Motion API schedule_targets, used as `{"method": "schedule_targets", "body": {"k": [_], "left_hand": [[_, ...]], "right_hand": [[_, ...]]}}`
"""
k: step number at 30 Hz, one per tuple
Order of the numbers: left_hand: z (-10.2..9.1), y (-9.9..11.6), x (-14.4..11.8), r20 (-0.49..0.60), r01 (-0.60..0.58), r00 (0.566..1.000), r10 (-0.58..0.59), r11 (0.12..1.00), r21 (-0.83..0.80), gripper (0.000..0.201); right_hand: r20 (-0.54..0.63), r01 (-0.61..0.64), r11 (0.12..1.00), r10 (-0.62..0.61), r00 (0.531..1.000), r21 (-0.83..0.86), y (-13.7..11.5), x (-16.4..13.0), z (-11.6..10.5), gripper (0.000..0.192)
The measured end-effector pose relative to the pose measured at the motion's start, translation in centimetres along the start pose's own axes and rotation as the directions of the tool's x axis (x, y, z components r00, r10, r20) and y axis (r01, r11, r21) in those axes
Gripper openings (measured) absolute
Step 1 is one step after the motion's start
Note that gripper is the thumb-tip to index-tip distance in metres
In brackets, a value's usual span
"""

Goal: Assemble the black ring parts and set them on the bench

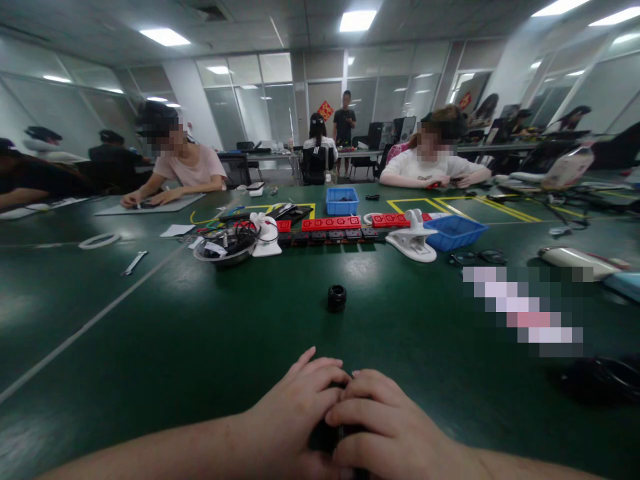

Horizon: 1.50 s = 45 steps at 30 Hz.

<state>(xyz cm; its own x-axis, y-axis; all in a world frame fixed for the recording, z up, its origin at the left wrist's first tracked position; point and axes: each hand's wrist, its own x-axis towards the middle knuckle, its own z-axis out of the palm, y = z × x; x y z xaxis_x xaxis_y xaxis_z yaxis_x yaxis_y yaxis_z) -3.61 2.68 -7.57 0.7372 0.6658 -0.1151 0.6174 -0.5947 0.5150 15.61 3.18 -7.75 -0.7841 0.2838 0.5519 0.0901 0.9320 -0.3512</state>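
Note:
My left hand [303, 397] and my right hand [383, 413] meet low in the middle of the view, fingers curled around a black object [324, 435]. Only a dark patch of it shows between the palms, so its kind is hidden. My right fingertips touch the left hand's fingers over its top. Farther ahead on the green table [225, 347], apart from both hands, a short black ribbed cylinder, much like a camera lens [337, 298], stands upright.
Power strips [330, 230] cross the table ahead, between white clip stands [413, 240]. A bowl of cables [225, 247] and a wrench [134, 263] lie left. Blue bins [457, 232], a bottle [575, 261] and a dark object [605, 379] are right. Two people sit opposite.

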Motion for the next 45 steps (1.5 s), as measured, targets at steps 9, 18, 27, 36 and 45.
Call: {"method": "schedule_targets", "body": {"k": [9, 18, 27, 36, 45], "left_hand": [[0.3, 0.1, -0.2, -0.055, -0.006, 0.998, 0.005, 1.000, -0.014, 0.053], [0.4, -0.4, -0.1, -0.037, -0.048, 0.998, 0.048, 0.999, 0.000, 0.064], [0.2, -0.3, -0.2, -0.059, -0.049, 0.997, 0.048, 0.998, -0.028, 0.066], [0.0, 0.1, -0.3, -0.041, -0.031, 0.999, 0.031, 1.000, -0.002, 0.059], [0.3, -0.1, -0.1, -0.055, -0.043, 0.998, 0.044, 0.999, 0.014, 0.053]], "right_hand": [[-0.007, 0.051, 0.999, -0.051, 0.999, 0.011, 0.2, -0.7, 1.8, 0.037], [-0.002, 0.075, 0.990, -0.076, 0.997, -0.119, -0.3, -0.1, -0.9, 0.021], [-0.067, -0.277, 0.960, 0.279, 0.958, 0.044, -0.4, -0.7, -0.1, 0.048], [0.029, -0.155, 0.986, 0.154, 0.988, 0.066, -0.4, 0.0, -0.6, 0.020], [-0.156, 0.096, 0.994, -0.102, 0.982, -0.047, 0.4, 0.0, 0.7, 0.027]]}}
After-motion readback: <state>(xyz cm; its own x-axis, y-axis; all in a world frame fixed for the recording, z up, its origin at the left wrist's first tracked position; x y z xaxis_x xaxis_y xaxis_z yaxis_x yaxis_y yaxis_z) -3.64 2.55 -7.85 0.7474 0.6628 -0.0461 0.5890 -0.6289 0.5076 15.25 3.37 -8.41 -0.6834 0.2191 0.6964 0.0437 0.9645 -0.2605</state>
